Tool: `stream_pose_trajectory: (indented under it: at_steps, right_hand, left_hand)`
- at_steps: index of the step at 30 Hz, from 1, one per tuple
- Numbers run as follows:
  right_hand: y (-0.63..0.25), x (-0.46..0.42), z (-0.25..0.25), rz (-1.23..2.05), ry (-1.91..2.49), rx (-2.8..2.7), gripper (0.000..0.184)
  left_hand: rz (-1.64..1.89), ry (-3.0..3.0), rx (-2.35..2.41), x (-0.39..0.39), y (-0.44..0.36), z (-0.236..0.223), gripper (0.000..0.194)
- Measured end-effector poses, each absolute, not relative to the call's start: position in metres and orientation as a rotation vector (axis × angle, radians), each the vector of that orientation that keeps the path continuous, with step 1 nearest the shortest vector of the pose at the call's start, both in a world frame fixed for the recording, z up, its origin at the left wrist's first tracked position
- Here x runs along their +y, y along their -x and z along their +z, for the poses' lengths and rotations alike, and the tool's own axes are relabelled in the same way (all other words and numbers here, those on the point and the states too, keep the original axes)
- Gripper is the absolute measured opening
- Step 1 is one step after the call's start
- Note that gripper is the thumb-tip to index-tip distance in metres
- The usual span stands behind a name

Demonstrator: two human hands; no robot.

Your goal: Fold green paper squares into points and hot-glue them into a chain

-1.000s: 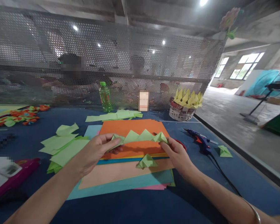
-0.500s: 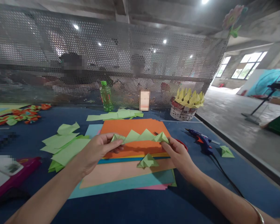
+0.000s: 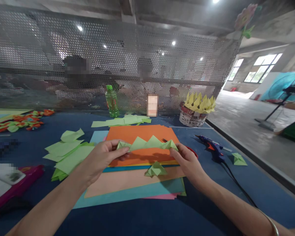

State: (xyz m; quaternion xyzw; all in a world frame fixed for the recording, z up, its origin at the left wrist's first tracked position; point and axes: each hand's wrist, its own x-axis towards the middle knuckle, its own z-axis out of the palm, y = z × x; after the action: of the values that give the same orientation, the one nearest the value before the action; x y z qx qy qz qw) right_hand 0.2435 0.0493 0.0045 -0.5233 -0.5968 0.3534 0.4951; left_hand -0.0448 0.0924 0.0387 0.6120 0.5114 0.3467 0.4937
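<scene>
A strip of folded light-green paper triangles point(image 3: 152, 142) is stretched between my two hands, its points facing up. My left hand point(image 3: 110, 154) pinches the left end between thumb and fingers. At the right end, my right hand point(image 3: 185, 157) closes on the last triangle. Beneath the strip lies a stack of coloured paper, with orange sheets point(image 3: 140, 131) on top and a peach sheet point(image 3: 113, 183) nearer me. A loose folded green triangle piece point(image 3: 156, 169) rests on the stack. Something red, partly hidden, shows behind my right hand.
Green paper squares point(image 3: 71, 154) are piled at left, near a magenta device point(image 3: 27, 177). Behind stand a green bottle point(image 3: 111, 101), paper strips point(image 3: 123, 122) and a basket with yellow points point(image 3: 194, 114). A glue gun point(image 3: 213, 147) and another folded piece point(image 3: 239, 159) lie right.
Almost nothing differs. The paper strip has shifted very slightly, with both hands keeping their hold on its ends.
</scene>
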Motion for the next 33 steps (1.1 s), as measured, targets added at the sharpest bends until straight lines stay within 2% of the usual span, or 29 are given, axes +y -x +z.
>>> stream_pose_trajectory:
  at_steps: [3,14,20,26,33]
  right_hand:
    - [-0.243,0.050,0.006,0.870,1.242,-1.441,0.038]
    - [-0.247,0.051,-0.004,0.855,1.270,-1.462,0.030]
    - [-0.243,0.049,0.001,0.881,1.254,-1.481,0.028]
    - [-0.242,0.046,0.004,0.900,1.226,-1.498,0.024]
    - [-0.242,0.045,0.005,0.913,1.219,-1.522,0.024]
  left_hand:
    - [0.845,-1.486,1.232,0.091,0.044,0.040,0.036]
    - [0.814,-1.478,1.192,0.090,0.042,0.041,0.034]
    - [0.804,-1.432,1.220,0.089,0.041,0.041,0.043]
    - [0.833,-1.427,1.245,0.089,0.041,0.041,0.037]
    - [0.853,-1.415,1.270,0.090,0.040,0.041,0.039]
